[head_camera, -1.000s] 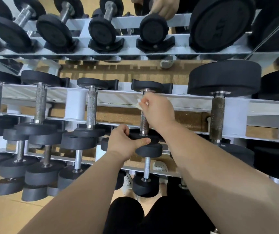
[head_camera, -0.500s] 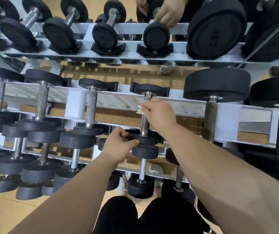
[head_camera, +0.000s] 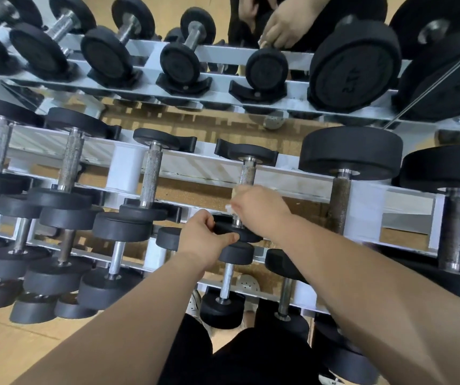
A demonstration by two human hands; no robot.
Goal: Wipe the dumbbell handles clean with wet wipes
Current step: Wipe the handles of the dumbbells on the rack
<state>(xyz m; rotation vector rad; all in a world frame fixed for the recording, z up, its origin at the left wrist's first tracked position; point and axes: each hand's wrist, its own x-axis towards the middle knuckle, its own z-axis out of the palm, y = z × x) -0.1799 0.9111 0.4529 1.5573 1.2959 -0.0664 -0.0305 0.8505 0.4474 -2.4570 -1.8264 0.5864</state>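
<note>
item: small dumbbell, middle tier of rack, handle being wiped

- dumbbell (head_camera: 247, 173): lying across the white rails of the rack (head_camera: 195, 163), its far head sitting in a black cradle on the rear rail and its near head (head_camera: 249, 237) lying at the front rail. the knurled handle is spanning the gap between the rails, which is leaving it open to reach.
- right hand (head_camera: 260, 209): curling round the lower stretch of the handle with the wet wipe (head_camera: 231, 207) trapped inside the grip. only a pale scrap is showing at the hand's left side. wrapping it this way is probably letting the wipe meet the steel all round.
- left hand (head_camera: 205, 240): clamping the near head, fingers over and thumb along its front edge, seemingly steadying the dumbbell against rolling or sliding under the rubbing.
- upper stretch of handle: lying bare above the right hand.
- neighbours: a lighter dumbbell (head_camera: 151, 173) resting toward the rack's left end, a heavier dumbbell (head_camera: 340, 201) with a darker handle resting toward its right end, neither being touched.
</note>
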